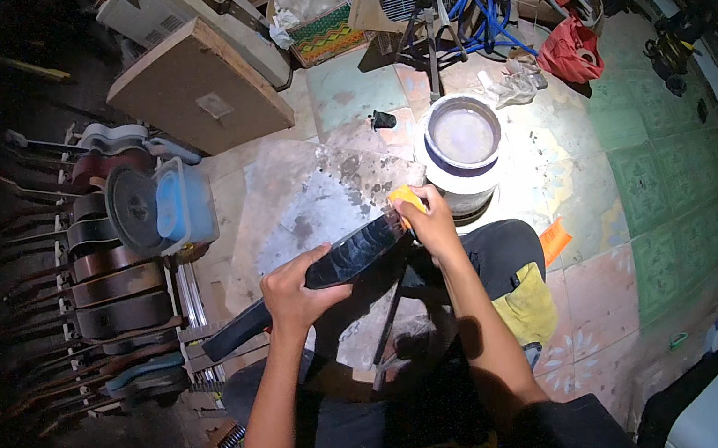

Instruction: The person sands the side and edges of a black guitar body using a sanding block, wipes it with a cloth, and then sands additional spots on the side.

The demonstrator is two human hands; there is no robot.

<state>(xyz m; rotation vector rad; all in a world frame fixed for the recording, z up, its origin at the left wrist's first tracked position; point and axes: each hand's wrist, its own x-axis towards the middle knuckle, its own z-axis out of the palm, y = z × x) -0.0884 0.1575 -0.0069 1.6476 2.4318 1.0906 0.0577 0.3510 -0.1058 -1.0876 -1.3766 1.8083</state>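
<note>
My left hand (295, 296) is closed around a black guitar (348, 254), held edge-on across my lap with its glossy side up and a long dark part reaching to the lower left. My right hand (427, 222) is closed on a yellow pad (404, 199), pressed against the guitar's far right end. Beyond that end stands a round grey basin (458, 108) on a pale base, with shallow contents that I cannot make out. An orange sheet (555, 241) lies on the tiles to the right. A dirty translucent sheet (274, 200) covers the floor beyond my left hand.
A rack of guitars (118, 288) lines the left, beside a blue plastic tub (185, 206). At the back are a leaning board (176, 93), a patterned box (318, 36), coiled blue hose (484, 4) and red bags (568, 51). A small black object (382, 120) lies before the basin.
</note>
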